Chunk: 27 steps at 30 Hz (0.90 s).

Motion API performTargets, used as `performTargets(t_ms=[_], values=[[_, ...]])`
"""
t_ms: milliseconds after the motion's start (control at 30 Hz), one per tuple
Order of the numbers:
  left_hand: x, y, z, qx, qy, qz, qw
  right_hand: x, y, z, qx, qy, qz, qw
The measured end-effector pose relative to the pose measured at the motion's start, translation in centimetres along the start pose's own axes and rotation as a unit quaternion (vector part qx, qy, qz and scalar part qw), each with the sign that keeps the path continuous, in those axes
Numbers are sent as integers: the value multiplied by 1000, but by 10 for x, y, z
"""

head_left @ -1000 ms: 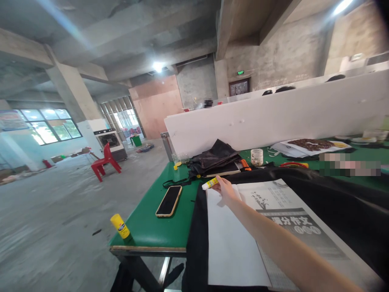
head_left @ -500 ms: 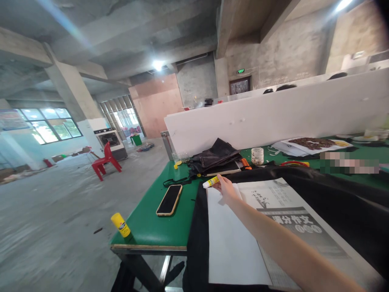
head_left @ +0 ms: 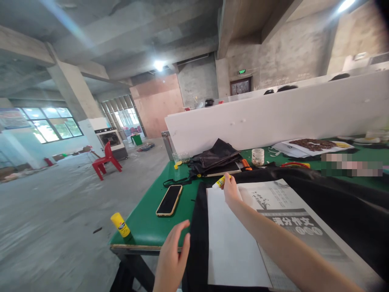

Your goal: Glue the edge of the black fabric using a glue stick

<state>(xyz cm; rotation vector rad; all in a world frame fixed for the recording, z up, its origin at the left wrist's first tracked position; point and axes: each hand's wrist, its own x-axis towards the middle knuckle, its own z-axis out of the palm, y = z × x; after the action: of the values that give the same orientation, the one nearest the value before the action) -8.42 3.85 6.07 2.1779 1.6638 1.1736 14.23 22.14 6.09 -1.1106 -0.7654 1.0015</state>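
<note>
A glue stick (head_left: 219,182) is gripped by the right hand (head_left: 231,188), pinched between thumb and fingers, with its white end pointed to the left and slightly down. It is held at the top edge of a white page (head_left: 231,235), near the upper left corner; whether the page is touched by the tip cannot be told. The right forearm is stretched in from the lower right, so that part of a printed page (head_left: 299,243), laid just beside the white page, is hidden by it. A plant drawing (head_left: 261,200) and large white characters (head_left: 292,221) are shown on the printed page. Both pages are laid on a black cloth (head_left: 199,227), by which much of the green table (head_left: 146,231) is covered.

The left hand (head_left: 179,247) is raised at the near edge of the table, left of the white page; its grip is open, with thumb and fingers curved and spread apart. Beyond it, a phone (head_left: 169,200) is laid with its dark screen up. A yellow tube (head_left: 120,225) is stood on end at the table's near left corner.

Farther back, a black bundle (head_left: 214,156), an orange tool (head_left: 246,164) and a jar (head_left: 257,157) are set before a long white board (head_left: 273,113).
</note>
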Motion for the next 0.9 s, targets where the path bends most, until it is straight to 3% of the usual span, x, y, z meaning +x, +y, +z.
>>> performTargets(t_ms=[133,233,333,700,900], values=[[52,17,40,63,-62,96,992,9,6,3,42,-7,35,998],[77,9,71,132,-115,101,979,12,8,6,68,-22,45,996],[88,1,90,191,-172,84,963,11,8,7,84,-26,42,995],[86,4,85,200,-229,88,949,8,11,10,58,-58,-35,996],[87,3,76,184,-252,105,944,5,12,18,52,-113,-63,990]])
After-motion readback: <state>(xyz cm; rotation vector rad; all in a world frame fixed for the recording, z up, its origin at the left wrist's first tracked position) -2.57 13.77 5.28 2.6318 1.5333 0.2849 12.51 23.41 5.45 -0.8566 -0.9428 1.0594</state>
